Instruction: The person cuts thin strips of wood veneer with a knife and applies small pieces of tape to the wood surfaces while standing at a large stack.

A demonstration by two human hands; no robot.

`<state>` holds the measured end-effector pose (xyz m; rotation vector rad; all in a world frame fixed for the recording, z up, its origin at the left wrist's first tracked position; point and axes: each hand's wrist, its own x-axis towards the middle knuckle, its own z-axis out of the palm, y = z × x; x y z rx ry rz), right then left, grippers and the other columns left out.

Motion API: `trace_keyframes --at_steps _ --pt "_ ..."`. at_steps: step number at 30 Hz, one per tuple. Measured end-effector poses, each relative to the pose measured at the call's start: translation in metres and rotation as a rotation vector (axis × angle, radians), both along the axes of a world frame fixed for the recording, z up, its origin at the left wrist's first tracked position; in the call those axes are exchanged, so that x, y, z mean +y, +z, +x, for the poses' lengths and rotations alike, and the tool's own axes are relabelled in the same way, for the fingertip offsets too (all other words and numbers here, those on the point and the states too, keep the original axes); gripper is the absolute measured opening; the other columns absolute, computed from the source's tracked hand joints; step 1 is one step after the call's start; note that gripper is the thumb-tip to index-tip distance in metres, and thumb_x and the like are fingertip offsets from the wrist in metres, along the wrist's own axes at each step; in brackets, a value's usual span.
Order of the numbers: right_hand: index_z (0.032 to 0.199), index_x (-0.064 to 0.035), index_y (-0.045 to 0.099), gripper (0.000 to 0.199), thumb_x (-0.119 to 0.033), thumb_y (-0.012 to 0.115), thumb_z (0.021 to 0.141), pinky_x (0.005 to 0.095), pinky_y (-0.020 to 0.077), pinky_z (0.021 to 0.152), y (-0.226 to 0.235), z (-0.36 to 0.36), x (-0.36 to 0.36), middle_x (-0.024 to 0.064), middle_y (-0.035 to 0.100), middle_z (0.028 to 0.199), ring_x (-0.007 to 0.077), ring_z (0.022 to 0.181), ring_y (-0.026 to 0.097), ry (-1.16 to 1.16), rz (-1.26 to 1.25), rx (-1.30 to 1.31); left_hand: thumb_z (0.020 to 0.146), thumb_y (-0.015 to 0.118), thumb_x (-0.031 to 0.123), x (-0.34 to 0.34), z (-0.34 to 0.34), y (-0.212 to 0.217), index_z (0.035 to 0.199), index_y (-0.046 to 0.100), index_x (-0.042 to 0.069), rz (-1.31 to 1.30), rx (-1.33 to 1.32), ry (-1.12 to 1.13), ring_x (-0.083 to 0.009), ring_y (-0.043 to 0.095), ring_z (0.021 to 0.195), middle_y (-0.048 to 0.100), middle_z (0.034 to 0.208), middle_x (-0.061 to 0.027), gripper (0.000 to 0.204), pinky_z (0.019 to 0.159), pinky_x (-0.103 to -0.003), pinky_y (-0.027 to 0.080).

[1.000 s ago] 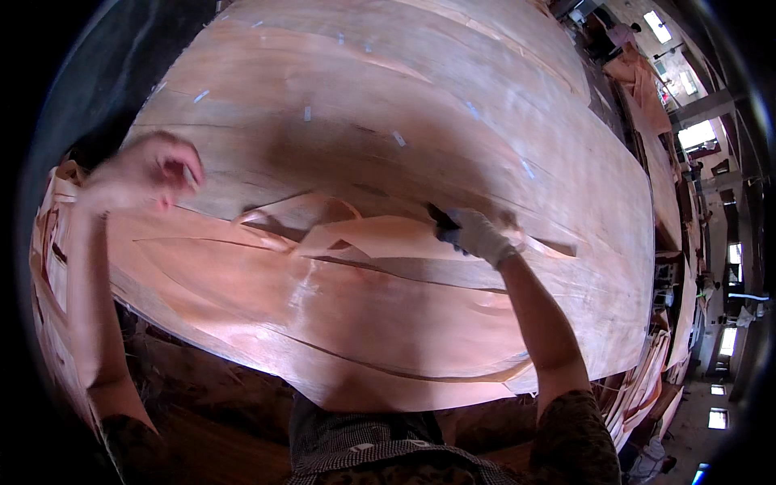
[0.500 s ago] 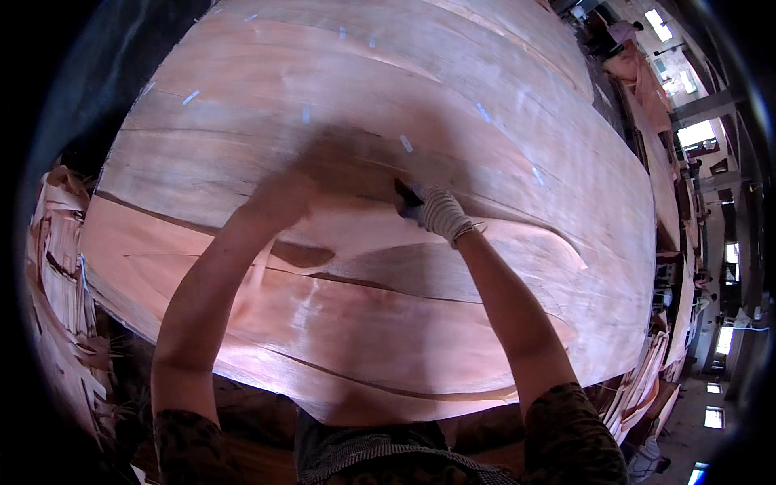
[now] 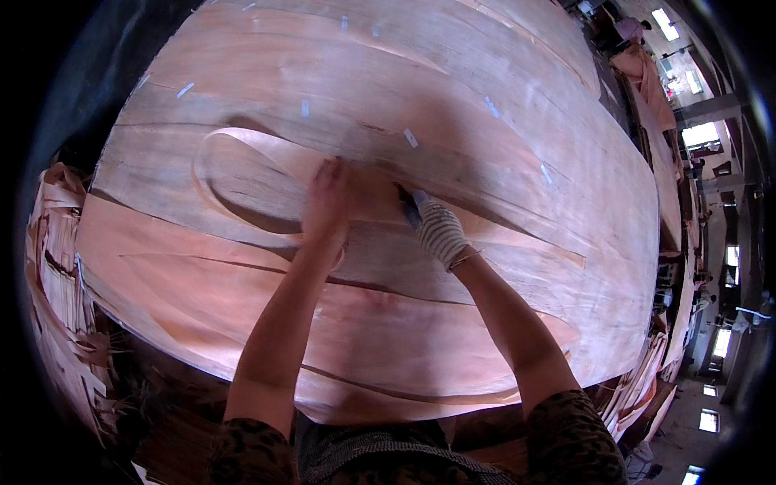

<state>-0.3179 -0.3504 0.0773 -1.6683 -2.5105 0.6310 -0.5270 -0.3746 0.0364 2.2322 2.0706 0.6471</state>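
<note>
A long, thin strip of pale pinkish wood veneer (image 3: 279, 150) lies across a wide patched sheet of veneer (image 3: 517, 323). Its left part bends up into a loop, while its right end tapers out flat. My bare left hand (image 3: 327, 206) has its fingers closed on the strip, just right of the loop; the fingertips are partly blurred. In a striped knit glove, my right hand (image 3: 442, 234) grips a dark hand tool (image 3: 409, 205) with a bluish part. The tool's tip touches or hovers over the strip, close to my left fingers; its exact kind is unclear.
Several short bits of pale tape (image 3: 411, 138) dot the sheet. Overlapping veneer (image 3: 162, 242) with loose edges lies nearer me. Stacked veneer (image 3: 61, 275) stands at the left, with more piles (image 3: 638, 388) at the right. People work at the far right.
My left hand has moved right, closer to the tool, and the strip now curls into a loop on the left. My right hand has shifted slightly down with the tool.
</note>
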Motion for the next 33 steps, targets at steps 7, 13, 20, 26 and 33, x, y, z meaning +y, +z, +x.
trace_keyframes --at_steps 7,13,20,26,33 --pt "0.111 -0.0029 0.046 0.028 -0.018 0.043 0.087 0.0435 0.0481 0.073 0.033 -0.068 0.017 0.0199 0.061 0.1 0.0304 0.085 0.063 0.384 -0.04 -0.321 0.079 0.045 0.003 0.0 -0.005 0.008 0.125 0.045 0.006 0.041 -0.33 0.249 -0.0295 0.035 0.124 0.041 0.132 -0.0106 0.046 0.103 -0.038 0.03" --pt "0.102 -0.0062 0.054 0.033 -0.031 0.035 0.091 0.044 0.0429 0.079 0.002 -0.049 -0.003 0.0179 0.061 0.099 0.036 0.089 0.059 0.1 -0.12 0.054 0.079 0.054 0.01 0.0 -0.012 0.007 0.131 0.036 0.007 0.004 -0.111 0.128 -0.0316 0.033 0.125 0.037 0.134 -0.0162 0.055 0.104 -0.04 0.028" --pt "0.108 -0.0118 0.056 0.026 -0.023 0.048 0.086 0.0384 0.0494 0.061 0.028 0.13 0.002 0.0149 0.06 0.078 0.0277 0.072 0.061 0.429 0.187 0.039 0.069 0.067 0.046 -0.003 0.01 0.021 0.129 0.036 0.003 -0.041 -0.133 0.211 -0.0327 0.024 0.13 0.028 0.139 -0.0155 0.081 0.106 -0.047 0.019" --pt "0.095 -0.0085 0.048 0.017 -0.019 0.054 0.083 0.0389 0.0485 0.048 0.06 0.125 0.011 0.0123 0.058 0.066 0.0265 0.053 0.06 0.309 0.031 -0.371 0.068 0.07 0.043 -0.004 0.009 0.018 0.129 0.036 0.003 -0.035 -0.156 0.23 -0.0329 0.024 0.129 0.03 0.138 -0.0157 0.081 0.106 -0.047 0.02" --pt "0.101 -0.0115 0.053 0.02 -0.024 0.048 0.086 0.0419 0.0479 0.071 0.044 -0.059 0.061 0.0148 0.063 0.091 0.0353 0.08 0.061 0.538 -0.087 -0.285 0.061 0.076 0.035 0.001 0.013 0.026 0.134 0.027 0.003 -0.038 -0.204 0.228 -0.0296 0.026 0.129 0.032 0.136 -0.0134 0.093 0.107 -0.044 0.019"
